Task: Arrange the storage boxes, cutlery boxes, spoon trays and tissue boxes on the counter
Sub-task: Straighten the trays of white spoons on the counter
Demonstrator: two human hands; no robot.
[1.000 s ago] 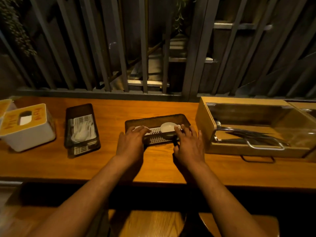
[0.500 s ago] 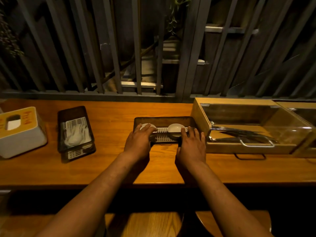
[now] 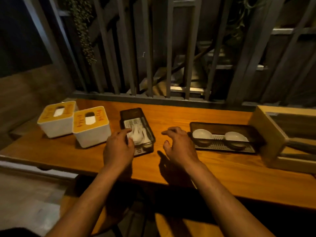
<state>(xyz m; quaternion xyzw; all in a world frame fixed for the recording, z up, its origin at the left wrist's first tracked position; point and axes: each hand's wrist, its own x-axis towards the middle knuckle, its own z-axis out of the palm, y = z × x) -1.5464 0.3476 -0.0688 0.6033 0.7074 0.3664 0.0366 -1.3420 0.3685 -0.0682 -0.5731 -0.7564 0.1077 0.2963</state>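
Head view shows two white tissue boxes with orange tops standing side by side on the wooden bench, to the left of the left hand. That hand's fingers, loosely spread and gripping nothing, reach over the near end of a dark spoon tray holding white spoons. Right of it the right hand hovers above the bench with fingers loosely curled and empty, just left of a second spoon tray that holds two white spoons and touches a wooden cutlery box.
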